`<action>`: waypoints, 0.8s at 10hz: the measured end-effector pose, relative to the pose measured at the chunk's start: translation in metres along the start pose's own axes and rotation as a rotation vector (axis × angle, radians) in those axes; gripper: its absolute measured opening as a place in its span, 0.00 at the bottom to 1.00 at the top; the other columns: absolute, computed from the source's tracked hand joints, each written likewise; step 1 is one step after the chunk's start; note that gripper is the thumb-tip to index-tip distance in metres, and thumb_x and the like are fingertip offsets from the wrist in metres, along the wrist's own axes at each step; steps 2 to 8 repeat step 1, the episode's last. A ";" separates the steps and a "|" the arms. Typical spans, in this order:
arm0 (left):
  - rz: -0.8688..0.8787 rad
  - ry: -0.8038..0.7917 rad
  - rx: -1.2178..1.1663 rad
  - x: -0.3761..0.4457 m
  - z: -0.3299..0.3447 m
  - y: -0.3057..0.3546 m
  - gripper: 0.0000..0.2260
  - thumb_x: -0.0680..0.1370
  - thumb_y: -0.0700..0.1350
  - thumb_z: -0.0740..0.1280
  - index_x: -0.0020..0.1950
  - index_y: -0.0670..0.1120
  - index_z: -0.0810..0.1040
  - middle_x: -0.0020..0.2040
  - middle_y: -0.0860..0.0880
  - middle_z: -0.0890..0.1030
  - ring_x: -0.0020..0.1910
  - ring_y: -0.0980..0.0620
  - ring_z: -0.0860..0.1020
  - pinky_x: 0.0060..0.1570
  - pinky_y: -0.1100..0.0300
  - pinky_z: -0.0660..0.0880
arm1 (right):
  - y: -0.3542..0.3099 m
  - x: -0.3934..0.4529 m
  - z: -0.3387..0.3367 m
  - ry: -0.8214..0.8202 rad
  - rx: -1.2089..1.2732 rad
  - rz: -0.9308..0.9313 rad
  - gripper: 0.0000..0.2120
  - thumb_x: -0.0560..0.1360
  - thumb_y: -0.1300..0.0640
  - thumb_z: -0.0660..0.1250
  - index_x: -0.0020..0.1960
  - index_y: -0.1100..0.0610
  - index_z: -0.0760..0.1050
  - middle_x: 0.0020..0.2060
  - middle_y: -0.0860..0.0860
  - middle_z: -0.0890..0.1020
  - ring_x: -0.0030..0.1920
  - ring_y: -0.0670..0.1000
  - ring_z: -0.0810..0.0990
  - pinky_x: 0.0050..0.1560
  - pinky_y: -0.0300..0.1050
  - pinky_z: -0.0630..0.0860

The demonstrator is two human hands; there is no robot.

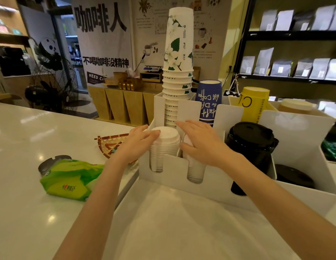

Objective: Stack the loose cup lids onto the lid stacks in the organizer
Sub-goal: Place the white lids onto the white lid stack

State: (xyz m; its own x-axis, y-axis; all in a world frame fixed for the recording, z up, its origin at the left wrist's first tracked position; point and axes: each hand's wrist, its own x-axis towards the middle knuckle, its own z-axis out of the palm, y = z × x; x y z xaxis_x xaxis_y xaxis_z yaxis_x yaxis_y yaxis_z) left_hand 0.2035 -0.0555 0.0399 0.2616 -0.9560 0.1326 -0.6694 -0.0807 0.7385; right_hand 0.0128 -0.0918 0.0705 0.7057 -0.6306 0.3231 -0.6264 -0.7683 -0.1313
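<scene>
A white organizer (171,173) stands on the counter in front of me. Its left front slot holds a stack of white lids (166,145). My left hand (138,142) rests against the left side of that stack, fingers touching the top lid. My right hand (199,142) lies flat, fingers spread, over the neighbouring slot with a stack of clear lids (195,171), hiding its top. A stack of black lids (250,145) fills the slot to the right, and a lower black stack (293,175) sits beyond it.
Behind the lids stand tall stacks of paper cups: white with green leaves (177,72), blue (208,102) and yellow (254,104). A green tissue pack (69,180) and a woven bamboo tray (111,144) lie on the counter to the left.
</scene>
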 end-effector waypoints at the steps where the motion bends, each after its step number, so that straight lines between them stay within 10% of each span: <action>1: 0.120 0.097 0.018 -0.005 0.001 0.013 0.20 0.77 0.57 0.52 0.68 0.54 0.65 0.74 0.48 0.60 0.74 0.48 0.54 0.70 0.44 0.51 | -0.004 -0.028 -0.032 0.203 0.200 0.031 0.27 0.75 0.53 0.61 0.71 0.50 0.55 0.71 0.49 0.65 0.70 0.47 0.60 0.68 0.42 0.57; 8: 0.120 0.097 0.018 -0.005 0.001 0.013 0.20 0.77 0.57 0.52 0.68 0.54 0.65 0.74 0.48 0.60 0.74 0.48 0.54 0.70 0.44 0.51 | -0.004 -0.028 -0.032 0.203 0.200 0.031 0.27 0.75 0.53 0.61 0.71 0.50 0.55 0.71 0.49 0.65 0.70 0.47 0.60 0.68 0.42 0.57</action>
